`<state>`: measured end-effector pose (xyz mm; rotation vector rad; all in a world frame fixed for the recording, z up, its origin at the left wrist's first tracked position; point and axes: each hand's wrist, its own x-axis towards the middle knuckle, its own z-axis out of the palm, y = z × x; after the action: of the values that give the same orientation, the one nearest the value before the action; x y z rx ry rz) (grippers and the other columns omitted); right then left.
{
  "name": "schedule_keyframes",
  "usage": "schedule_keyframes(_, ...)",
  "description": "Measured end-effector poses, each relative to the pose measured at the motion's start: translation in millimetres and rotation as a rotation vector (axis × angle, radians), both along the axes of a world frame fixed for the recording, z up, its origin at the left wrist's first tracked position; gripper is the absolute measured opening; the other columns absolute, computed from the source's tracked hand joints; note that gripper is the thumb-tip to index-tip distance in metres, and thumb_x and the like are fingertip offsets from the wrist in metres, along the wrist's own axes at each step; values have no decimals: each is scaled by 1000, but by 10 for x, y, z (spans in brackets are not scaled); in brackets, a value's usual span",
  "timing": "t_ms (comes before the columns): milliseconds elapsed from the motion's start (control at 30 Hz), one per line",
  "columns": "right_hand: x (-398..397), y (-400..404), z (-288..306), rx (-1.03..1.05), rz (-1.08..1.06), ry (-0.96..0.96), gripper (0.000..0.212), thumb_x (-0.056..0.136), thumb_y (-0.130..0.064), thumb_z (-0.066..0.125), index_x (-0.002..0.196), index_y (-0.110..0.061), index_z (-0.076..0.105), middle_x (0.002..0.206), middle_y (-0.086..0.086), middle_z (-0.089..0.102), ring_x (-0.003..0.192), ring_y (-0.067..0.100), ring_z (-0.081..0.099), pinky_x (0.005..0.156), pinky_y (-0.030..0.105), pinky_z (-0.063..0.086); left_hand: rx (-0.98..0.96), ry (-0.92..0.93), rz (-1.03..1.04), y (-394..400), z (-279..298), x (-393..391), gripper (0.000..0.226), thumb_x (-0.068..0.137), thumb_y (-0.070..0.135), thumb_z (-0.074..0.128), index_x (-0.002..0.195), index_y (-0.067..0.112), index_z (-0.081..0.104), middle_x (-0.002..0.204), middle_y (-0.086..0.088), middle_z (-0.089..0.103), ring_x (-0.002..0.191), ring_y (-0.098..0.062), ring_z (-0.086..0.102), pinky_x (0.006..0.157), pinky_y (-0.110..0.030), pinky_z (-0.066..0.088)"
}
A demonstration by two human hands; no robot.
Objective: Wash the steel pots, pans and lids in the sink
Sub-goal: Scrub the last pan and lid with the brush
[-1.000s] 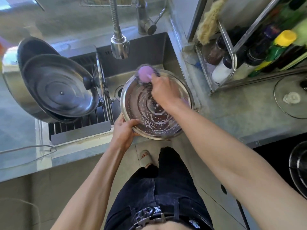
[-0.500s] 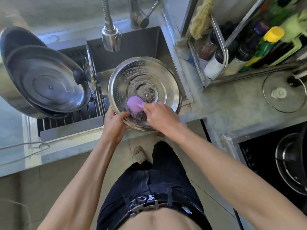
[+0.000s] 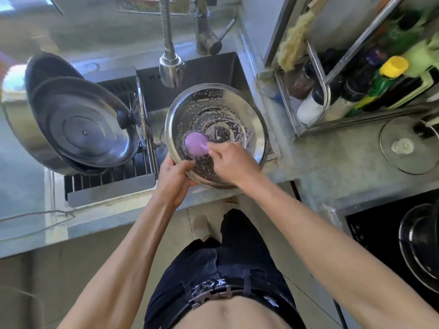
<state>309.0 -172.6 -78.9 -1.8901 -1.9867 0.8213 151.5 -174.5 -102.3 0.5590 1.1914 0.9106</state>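
A: Nearest first. Left hand [image 3: 174, 180] gripping near rim of soapy steel lid [image 3: 216, 134], thumb over the edge, fingers curled beneath.

B: Right hand [image 3: 234, 162]?

A: Closed around purple scrubber [image 3: 196, 145], pressing it against the lid's inner face, lower left of centre.

B: Lid position?

A: Tilted, held over front edge of sink [image 3: 213, 67], suds dotted across the inside.

B: Further out?

A: Left of sink: drying rack [image 3: 111, 179] carrying large steel pot [image 3: 26, 129] with second lid [image 3: 83, 131] leaning inside. Above lid: faucet head [image 3: 171, 72], no flow visible. Right: condiment rack [image 3: 320, 91] with yellow-capped bottle [image 3: 389, 72]; glass lid [image 3: 408, 144] flat on counter.
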Motion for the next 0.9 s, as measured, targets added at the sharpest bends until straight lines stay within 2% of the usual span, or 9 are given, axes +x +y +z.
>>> schedule_keyframes(67, 58, 328, 73, 88, -58, -30, 30, 102, -27, 46, 120, -24, 69, 101, 14, 74, 90, 37, 67, 71, 46, 55, 0, -15, -36, -55, 5, 63, 40, 91, -20, 42, 111, 11, 59, 91, -13, 72, 76, -30, 71, 65, -53, 63)
schedule_keyframes(200, 410, 703, 172, 98, -183, -177, 29, 102, -31, 43, 110, -21, 69, 94, 11, 71, 82, 34, 67, 69, 46, 56, 8, -53, 41, -45, 70, 61, 38, 91, -21, 42, 107, 10, 57, 89, -9, 71, 75, -24, 71, 62, -50, 63)
schedule_keyframes(367, 712, 255, 17, -94, -221, -308, 28, 101, -28, 45, 113, -20, 68, 101, 16, 67, 91, 39, 64, 67, 38, 45, 53, -71, 111, 100, 126, -11, 39, 91, -20, 42, 109, 11, 56, 100, -12, 68, 83, -26, 71, 60, -56, 62)
schedule_keyframes(433, 593, -96, -8, -158, -129, -193, 29, 101, -32, 47, 115, -26, 71, 105, 14, 71, 92, 36, 65, 70, 38, 50, 47, -58, 79, 109, 104, 21, 37, 93, -18, 44, 113, 10, 56, 102, -13, 69, 84, -28, 72, 59, -55, 62)
schedule_keyframes(533, 357, -279, 47, -103, -65, 96, 29, 99, -34, 53, 123, -33, 69, 114, 2, 74, 101, 24, 68, 81, 39, 56, 23, -82, -5, 13, 43, 104, 30, 97, -11, 50, 119, 7, 58, 102, -15, 72, 84, -32, 72, 59, -51, 62)
schedule_keyframes(600, 274, -50, 76, -22, -67, 118, 29, 100, -35, 51, 123, -34, 69, 114, 2, 74, 102, 25, 67, 81, 42, 56, 17, -112, -45, -90, 14, 176, 31, 97, -8, 50, 123, 8, 59, 105, -16, 72, 86, -34, 71, 63, -55, 62)
schedule_keyframes(700, 340, 381, 126, 77, -159, -43, 30, 102, -31, 47, 124, -33, 67, 112, 8, 73, 98, 32, 67, 76, 42, 56, 24, -136, -18, -175, 46, 225, 37, 94, -15, 48, 122, 8, 57, 111, -19, 69, 93, -36, 70, 66, -56, 62)
schedule_keyframes(800, 607, 528, 133, 48, -278, -252, 28, 102, -31, 44, 113, -22, 69, 102, 15, 69, 92, 38, 65, 71, 41, 51, 39, -135, 90, -82, 79, 146, 40, 91, -20, 46, 116, 11, 56, 112, -17, 67, 101, -36, 66, 77, -64, 59)
schedule_keyframes(900, 620, 145, 66, -105, -269, -230, 27, 100, -30, 47, 114, -23, 69, 107, 16, 68, 95, 39, 63, 74, 41, 50, 62, -109, 112, 37, 114, 106, 40, 91, -20, 46, 113, 12, 56, 101, -8, 73, 95, -30, 70, 74, -62, 60)
